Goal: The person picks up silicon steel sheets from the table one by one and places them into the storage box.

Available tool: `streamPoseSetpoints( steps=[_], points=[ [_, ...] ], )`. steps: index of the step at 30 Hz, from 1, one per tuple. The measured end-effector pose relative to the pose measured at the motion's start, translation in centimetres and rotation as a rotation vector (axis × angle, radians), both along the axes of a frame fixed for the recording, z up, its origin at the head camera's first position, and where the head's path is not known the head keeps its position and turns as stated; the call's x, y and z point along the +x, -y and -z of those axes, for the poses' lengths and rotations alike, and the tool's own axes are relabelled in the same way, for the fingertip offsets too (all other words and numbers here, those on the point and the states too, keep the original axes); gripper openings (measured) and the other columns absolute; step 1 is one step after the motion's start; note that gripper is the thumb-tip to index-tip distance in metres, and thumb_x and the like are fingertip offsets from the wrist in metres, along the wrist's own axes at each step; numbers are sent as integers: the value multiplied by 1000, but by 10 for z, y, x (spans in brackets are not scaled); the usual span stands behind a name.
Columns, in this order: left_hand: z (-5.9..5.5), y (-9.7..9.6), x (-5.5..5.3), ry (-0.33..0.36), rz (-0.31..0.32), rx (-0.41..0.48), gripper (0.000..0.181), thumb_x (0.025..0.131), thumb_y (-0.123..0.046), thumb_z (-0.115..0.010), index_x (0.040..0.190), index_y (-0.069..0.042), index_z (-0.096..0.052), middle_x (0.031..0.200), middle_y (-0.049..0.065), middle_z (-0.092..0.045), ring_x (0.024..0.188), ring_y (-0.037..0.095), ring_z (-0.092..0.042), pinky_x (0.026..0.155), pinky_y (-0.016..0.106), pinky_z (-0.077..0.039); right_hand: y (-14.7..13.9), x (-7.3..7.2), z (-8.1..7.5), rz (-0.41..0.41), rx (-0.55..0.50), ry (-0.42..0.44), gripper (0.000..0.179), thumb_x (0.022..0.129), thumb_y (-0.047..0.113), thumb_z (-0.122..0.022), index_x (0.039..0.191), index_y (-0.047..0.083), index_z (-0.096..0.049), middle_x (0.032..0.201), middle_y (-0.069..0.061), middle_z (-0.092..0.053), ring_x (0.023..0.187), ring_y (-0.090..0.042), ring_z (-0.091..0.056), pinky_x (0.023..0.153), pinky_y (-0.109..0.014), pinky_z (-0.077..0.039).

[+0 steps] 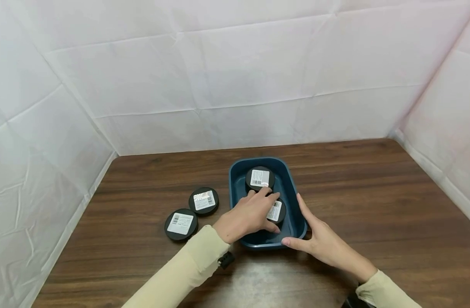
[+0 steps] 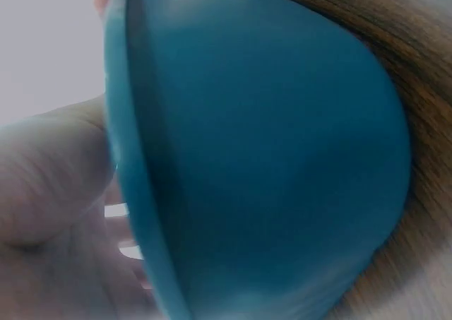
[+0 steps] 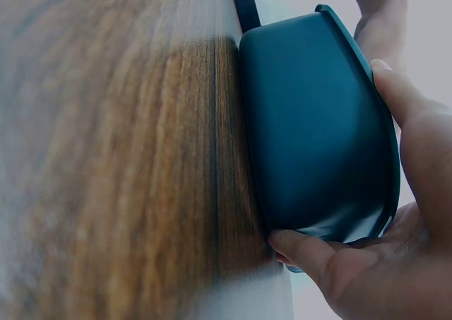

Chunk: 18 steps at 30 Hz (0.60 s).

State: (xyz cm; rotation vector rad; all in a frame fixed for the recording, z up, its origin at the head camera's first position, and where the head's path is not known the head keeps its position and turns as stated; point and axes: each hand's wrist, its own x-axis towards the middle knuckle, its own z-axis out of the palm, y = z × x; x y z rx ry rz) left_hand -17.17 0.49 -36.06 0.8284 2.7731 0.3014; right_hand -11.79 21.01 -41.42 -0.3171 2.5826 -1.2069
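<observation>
A dark blue tray stands on the table, with two round black discs inside. The far disc lies flat with its white label up. My left hand reaches into the tray from the left and grips the near disc, thumb on the near side and fingers over the far side. My right hand holds the near right corner of the tray, thumb at the rim; the right wrist view shows fingers against its outside. In the left wrist view the tray wall hides the discs.
Left of the tray, two more labelled black discs lie on the table, one nearer the tray and another closer to me. White sheeting encloses the wooden table at the back and sides.
</observation>
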Motion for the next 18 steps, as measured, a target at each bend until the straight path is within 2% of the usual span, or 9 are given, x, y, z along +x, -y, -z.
streamPoseSetpoints(
  steps=[3,8,13,18],
  points=[
    [-2,6,3,-13,-4,17,83,85,-48,-78,153,-14,-44,157,9,-43,130,34,-54,102,47,-53,1,0,-1,-2,10,-6,109,91,45,-73,160,35,11,161,-28,-28,110,-24,-62,88,-39,-53],
    [-2,11,7,-40,-21,28,75,89,-48,-74,152,-16,-46,159,9,-40,135,33,-51,105,49,-50,1,0,0,8,16,-23,109,90,46,-73,161,34,9,162,-27,-27,113,-27,-60,90,-40,-52],
    [-1,16,12,-65,-18,48,64,94,-45,-68,149,-18,-50,158,9,-43,135,31,-51,108,51,-48,1,1,1,6,26,-40,109,90,47,-73,161,33,9,163,-27,-23,124,-33,-56,96,-47,-51],
    [2,22,17,-123,14,78,54,98,-41,-64,146,-17,-54,152,10,-49,132,30,-53,105,50,-50,1,1,2,8,16,-33,109,90,47,-73,161,34,9,163,-26,-24,120,-30,-59,93,-43,-52]
  ],
)
